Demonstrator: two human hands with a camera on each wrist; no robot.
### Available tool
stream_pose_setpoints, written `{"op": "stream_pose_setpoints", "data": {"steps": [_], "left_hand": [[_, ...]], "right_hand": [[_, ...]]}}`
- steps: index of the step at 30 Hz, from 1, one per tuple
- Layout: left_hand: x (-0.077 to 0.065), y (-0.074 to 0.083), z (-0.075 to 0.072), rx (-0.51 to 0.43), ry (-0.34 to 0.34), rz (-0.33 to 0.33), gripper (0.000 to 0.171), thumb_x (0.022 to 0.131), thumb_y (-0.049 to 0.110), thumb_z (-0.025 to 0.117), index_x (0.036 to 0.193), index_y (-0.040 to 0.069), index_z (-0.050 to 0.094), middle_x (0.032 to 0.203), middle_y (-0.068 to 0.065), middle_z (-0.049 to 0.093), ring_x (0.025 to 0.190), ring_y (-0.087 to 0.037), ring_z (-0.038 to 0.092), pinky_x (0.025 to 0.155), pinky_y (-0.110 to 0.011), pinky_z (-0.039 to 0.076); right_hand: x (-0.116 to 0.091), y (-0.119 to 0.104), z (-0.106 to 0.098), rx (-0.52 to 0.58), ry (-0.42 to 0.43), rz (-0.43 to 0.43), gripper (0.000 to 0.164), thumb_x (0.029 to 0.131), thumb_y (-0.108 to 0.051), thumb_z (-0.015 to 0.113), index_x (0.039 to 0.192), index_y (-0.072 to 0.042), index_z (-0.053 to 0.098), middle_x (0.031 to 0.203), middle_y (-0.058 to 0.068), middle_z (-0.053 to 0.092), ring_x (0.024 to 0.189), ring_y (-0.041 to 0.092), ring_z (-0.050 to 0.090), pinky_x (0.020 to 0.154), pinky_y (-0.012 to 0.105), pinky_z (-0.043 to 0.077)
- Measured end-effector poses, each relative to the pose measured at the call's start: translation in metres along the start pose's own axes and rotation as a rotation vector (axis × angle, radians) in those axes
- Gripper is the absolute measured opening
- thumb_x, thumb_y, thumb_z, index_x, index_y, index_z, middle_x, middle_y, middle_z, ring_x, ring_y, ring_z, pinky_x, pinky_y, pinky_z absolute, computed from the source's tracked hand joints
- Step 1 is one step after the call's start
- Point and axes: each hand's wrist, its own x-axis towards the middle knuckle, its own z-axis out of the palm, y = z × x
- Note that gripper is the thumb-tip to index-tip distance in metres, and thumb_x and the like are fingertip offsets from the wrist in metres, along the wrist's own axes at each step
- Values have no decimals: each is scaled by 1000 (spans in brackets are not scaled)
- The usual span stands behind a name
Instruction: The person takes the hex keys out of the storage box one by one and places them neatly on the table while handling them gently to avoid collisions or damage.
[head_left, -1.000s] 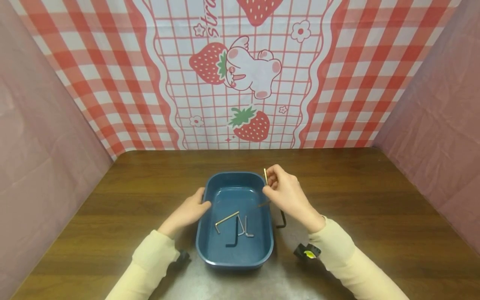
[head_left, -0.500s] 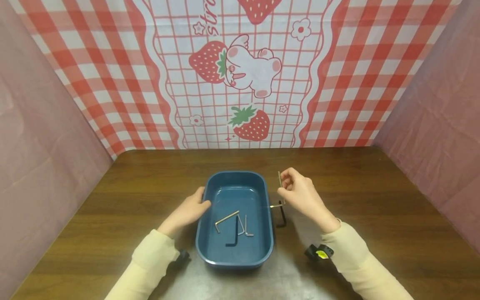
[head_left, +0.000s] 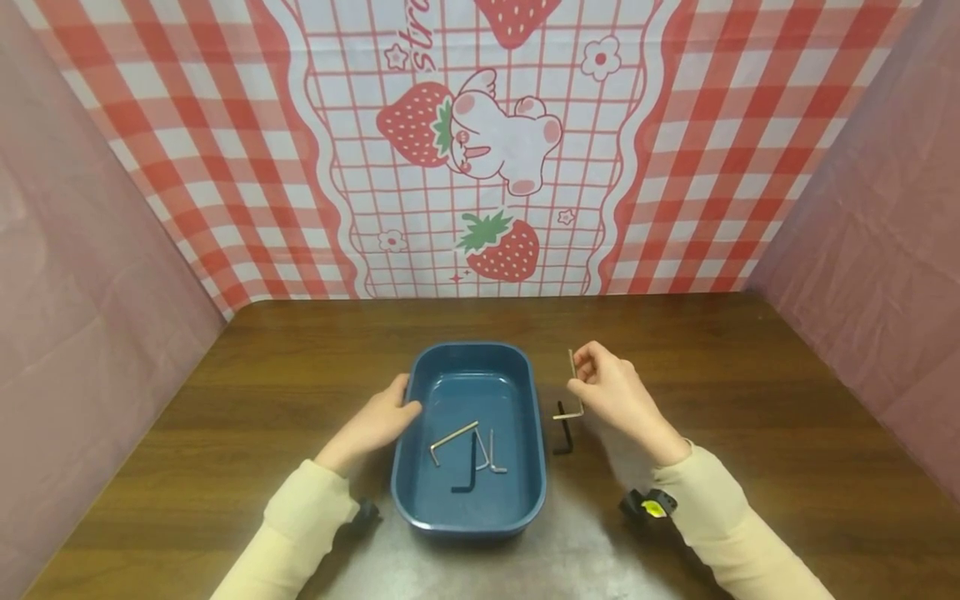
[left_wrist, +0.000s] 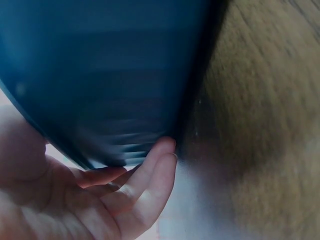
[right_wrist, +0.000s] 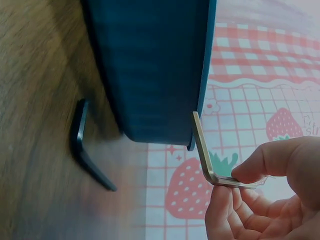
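My right hand (head_left: 618, 398) pinches a brass-coloured hex key (right_wrist: 203, 152) between thumb and fingers, to the right of the blue tray (head_left: 543, 475). The bent arm of that key points left, toward the tray. Below it, a black hex key (head_left: 567, 439) lies on the table beside the tray. My left hand (head_left: 375, 427) holds the tray's left side, thumb over the rim and fingers against the outer wall (left_wrist: 110, 100). Inside the tray lie a brass-coloured hex key (head_left: 454, 437), a black hex key (head_left: 473, 468) and two silver ones, one of them a silver hex key (head_left: 492, 457) at the right.
The wooden table (head_left: 300, 350) carries the tray near its middle. A strawberry-patterned cloth (head_left: 495, 150) hangs along the back edge, and pink cloths (head_left: 862, 225) hang at both sides.
My right hand has moved right, carrying the brass-coloured hex key from over the tray's right rim to outside the tray. My left hand and the tray have stayed in place.
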Motion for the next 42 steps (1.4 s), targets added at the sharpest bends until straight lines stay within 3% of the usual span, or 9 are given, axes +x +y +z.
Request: {"op": "stream_pose_setpoints", "data": {"steps": [8, 21, 42], "left_hand": [[-1, 0, -1, 2, 1, 8, 48, 89, 19, 44, 132, 0, 36, 126, -22, 51, 114, -34, 51, 93, -48, 41], [0, 0, -2, 0, -7, 7, 48, 89, 19, 44, 132, -1, 36, 126, -23, 51, 114, -34, 51, 94, -48, 41], [1, 0, 0, 5, -9, 4, 48, 89, 19, 44, 132, 1, 36, 127, -22, 51, 114, -35, 51, 94, -49, 41]], "right_hand": [[1, 5, -3, -26, -47, 20, 26, 76, -11, 58, 100, -2, 51, 75, 6, 58, 65, 15, 52, 61, 28, 41], [-4, 14, -2, -68, -121, -34, 35, 72, -3, 54, 106, 4, 50, 69, 2, 55, 57, 11, 50, 56, 27, 40], [-13, 28, 12, -59, -287, 62, 33, 71, 3, 54, 104, 5, 49, 66, 3, 54, 47, 10, 54, 49, 25, 44]]}}
